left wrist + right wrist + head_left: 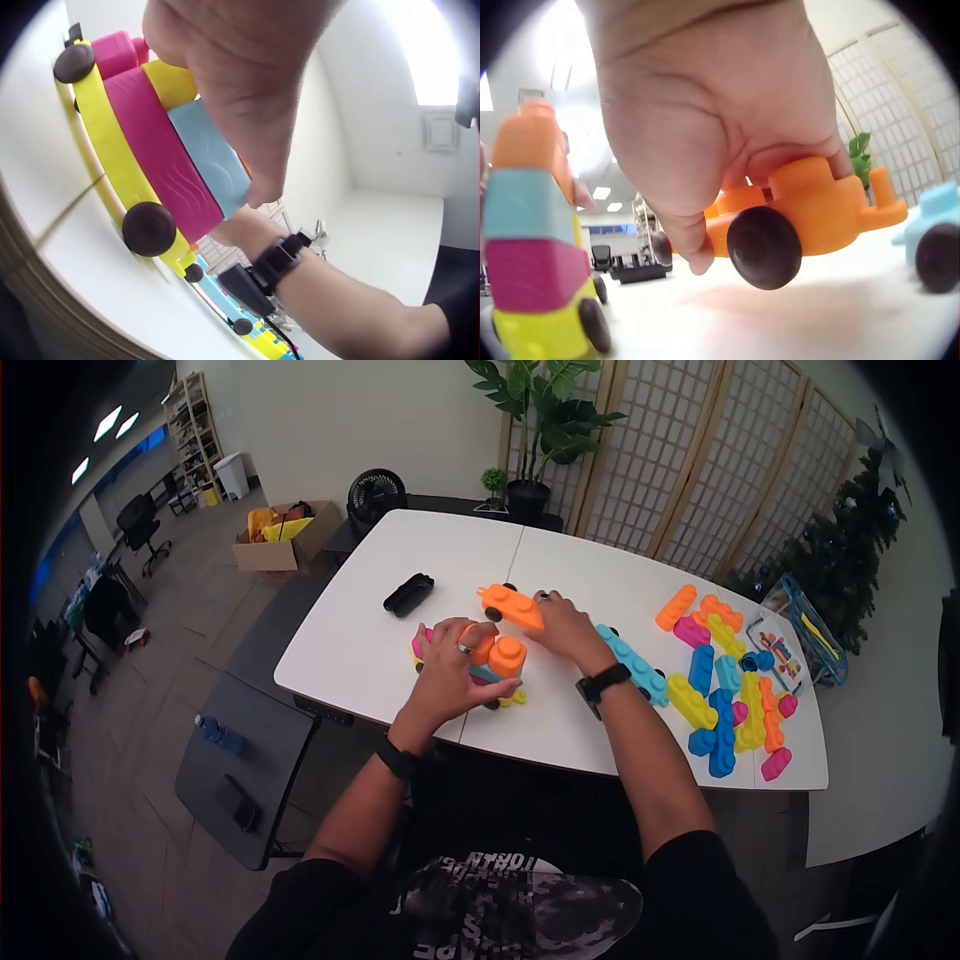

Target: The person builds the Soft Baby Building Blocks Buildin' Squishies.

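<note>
Left hand (445, 678): one, fingers curled around the upper part of a stacked block vehicle (536, 274) in yellow, magenta, light blue and orange, on the white table (350, 645). Right hand (562, 632): one, grasping an orange wheeled base (513, 606), at 1 o'clock from the stacked block vehicle, head view. Turquoise wheeled base (630, 665): 4 o'clock from the orange one. Black case (409, 595): 9 o'clock. Loose blocks (721, 730): assorted colours, 3 o'clock from the stacked block vehicle.
</note>
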`<move>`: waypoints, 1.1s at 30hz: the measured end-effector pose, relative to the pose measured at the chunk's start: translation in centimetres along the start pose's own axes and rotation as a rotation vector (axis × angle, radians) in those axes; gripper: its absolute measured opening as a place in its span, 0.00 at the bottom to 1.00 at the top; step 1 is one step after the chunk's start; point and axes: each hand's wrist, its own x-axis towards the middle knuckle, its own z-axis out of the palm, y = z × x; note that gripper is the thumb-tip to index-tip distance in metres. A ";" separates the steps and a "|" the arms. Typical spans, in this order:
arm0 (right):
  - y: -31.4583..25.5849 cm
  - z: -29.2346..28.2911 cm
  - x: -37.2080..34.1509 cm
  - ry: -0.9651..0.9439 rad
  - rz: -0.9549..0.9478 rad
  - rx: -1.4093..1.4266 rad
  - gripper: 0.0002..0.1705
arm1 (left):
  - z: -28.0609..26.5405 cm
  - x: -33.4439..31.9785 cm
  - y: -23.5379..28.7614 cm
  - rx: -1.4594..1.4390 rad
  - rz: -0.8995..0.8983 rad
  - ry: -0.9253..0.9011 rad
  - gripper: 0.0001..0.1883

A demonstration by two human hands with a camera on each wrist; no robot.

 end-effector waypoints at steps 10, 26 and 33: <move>1.9 -4.5 -18.2 0.035 0.067 -0.046 0.39 | 0.2 0.3 -2.0 -0.140 0.011 -0.034 0.39; -1.3 5.4 3.8 0.087 0.324 -0.164 0.28 | 3.3 -0.4 -4.0 -0.220 -0.058 -0.047 0.41; -1.5 5.6 5.3 0.187 0.265 -0.134 0.42 | 3.3 -0.4 -3.8 -0.336 -0.092 0.027 0.41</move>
